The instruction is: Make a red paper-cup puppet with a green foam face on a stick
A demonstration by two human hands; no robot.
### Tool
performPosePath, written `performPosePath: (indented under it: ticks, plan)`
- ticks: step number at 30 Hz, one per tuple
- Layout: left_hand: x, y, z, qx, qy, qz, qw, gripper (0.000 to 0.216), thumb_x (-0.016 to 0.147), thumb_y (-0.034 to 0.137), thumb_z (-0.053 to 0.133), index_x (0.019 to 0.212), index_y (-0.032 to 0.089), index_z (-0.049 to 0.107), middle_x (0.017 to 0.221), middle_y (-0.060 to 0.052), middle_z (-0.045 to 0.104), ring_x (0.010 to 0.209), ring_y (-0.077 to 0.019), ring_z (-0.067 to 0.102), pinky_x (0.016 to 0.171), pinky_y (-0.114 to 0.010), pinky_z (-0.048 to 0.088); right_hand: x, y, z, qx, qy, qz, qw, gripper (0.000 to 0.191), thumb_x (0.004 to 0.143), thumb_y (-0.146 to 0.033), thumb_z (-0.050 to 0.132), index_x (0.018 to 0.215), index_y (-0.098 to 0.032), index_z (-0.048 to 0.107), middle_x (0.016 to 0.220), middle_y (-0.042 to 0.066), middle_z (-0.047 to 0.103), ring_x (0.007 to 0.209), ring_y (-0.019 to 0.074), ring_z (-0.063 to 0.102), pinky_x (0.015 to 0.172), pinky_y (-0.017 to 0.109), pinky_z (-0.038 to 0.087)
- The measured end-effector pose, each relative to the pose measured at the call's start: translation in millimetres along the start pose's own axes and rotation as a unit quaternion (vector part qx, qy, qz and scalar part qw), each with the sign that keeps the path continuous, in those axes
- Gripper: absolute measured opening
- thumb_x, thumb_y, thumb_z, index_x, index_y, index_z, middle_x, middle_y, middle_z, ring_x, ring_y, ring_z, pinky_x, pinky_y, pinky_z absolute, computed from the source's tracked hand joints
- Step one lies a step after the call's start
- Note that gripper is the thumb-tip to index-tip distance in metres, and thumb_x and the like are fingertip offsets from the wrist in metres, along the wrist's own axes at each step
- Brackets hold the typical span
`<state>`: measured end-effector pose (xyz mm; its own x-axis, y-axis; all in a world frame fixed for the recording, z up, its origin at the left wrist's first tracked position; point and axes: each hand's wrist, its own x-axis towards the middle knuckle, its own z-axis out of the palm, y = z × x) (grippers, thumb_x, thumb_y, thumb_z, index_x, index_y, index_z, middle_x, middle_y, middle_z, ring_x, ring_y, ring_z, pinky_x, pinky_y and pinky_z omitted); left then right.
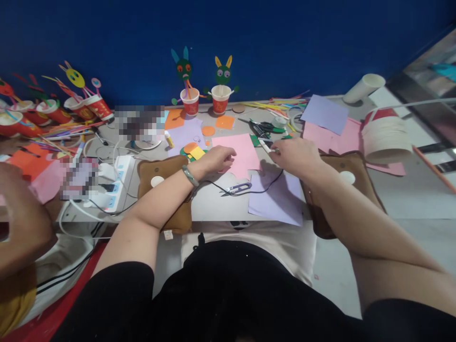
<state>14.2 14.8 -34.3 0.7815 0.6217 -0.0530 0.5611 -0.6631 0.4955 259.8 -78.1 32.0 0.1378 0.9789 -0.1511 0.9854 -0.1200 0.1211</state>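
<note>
My left hand [218, 160], a bracelet on its wrist, rests over a pink paper sheet [242, 147]. Its fingers are loosely bent and apart, with nothing visible in them. My right hand [297, 154] is closed on one end of a white pen-like stick [264, 145] at the sheet's right edge; its exact kind is unclear. A black cord [263, 189] runs up towards that hand, its end hidden. Thread snips [237, 190] lie below the pink sheet, beside a purple sheet [276, 202]. Yellow, green and orange paper pieces [194, 151] lie left of my left hand.
Brown cushions [164, 190] lie under both forearms. Paper-cup figures [221, 97] stand at the back. Scissors [263, 128] and pipe cleaners [278, 107] lie behind my right hand. Stacked paper cups [386, 135] are at right. A power strip [121, 183] and another person's arm [21, 223] are at left.
</note>
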Motion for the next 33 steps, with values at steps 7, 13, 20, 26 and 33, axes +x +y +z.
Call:
performPosePath:
  ticks: [7, 13, 20, 26, 33]
  plan:
    - [1, 1, -1, 0.017, 0.022, 0.004, 1.0, 0.03, 0.105, 0.022, 0.064, 0.122, 0.014, 0.087, 0.127, -0.018, 0.09, 0.114, -0.0276, 0.082, 0.103, -0.038, 0.063, -5, 1, 13, -0.029, -0.052, 0.056, 0.997, 0.045, 0.116, -0.023, 0.051, 0.135, 0.0, 0.085, 0.133, 0.039, 0.082, 0.125, 0.0446, 0.082, 0.09, 0.043, 0.055]
    - [-1, -2, -3, 0.006, 0.022, 0.017, 1.0, 0.031, 0.108, 0.022, 0.061, 0.122, 0.014, 0.088, 0.129, -0.016, 0.091, 0.113, -0.0258, 0.083, 0.101, -0.036, 0.063, 4, 1, 27, -0.014, -0.018, 0.066, 0.998, 0.049, 0.11, -0.014, 0.044, 0.14, -0.001, 0.081, 0.125, 0.039, 0.082, 0.114, 0.0415, 0.082, 0.088, 0.043, 0.053]
    - [-1, -2, -5, -0.002, 0.028, 0.017, 0.999, 0.03, 0.107, 0.021, 0.06, 0.114, 0.014, 0.089, 0.12, -0.014, 0.092, 0.106, -0.0244, 0.083, 0.096, -0.035, 0.062, 15, 10, 36, 0.003, -0.005, 0.074, 0.997, 0.049, 0.106, -0.003, 0.043, 0.136, 0.002, 0.081, 0.124, 0.043, 0.081, 0.119, 0.0442, 0.081, 0.088, 0.045, 0.048]
    - [0, -1, -6, -0.012, 0.01, -0.014, 1.0, 0.039, 0.105, 0.012, 0.056, 0.124, 0.011, 0.09, 0.115, -0.015, 0.093, 0.106, -0.0242, 0.085, 0.103, -0.035, 0.064, 30, 15, 28, 0.024, -0.038, 0.091, 0.995, 0.045, 0.11, -0.012, 0.051, 0.139, 0.001, 0.084, 0.129, 0.044, 0.081, 0.116, 0.0411, 0.081, 0.087, 0.045, 0.051]
    - [4, -3, -5, -0.031, 0.024, -0.035, 0.999, 0.046, 0.1, 0.005, 0.055, 0.128, 0.014, 0.09, 0.128, -0.013, 0.093, 0.116, -0.0234, 0.087, 0.108, -0.034, 0.067, 43, 20, 20, 0.024, -0.053, 0.085, 0.995, 0.047, 0.108, -0.017, 0.06, 0.145, 0.005, 0.079, 0.14, 0.043, 0.078, 0.123, 0.0375, 0.078, 0.09, 0.042, 0.051]
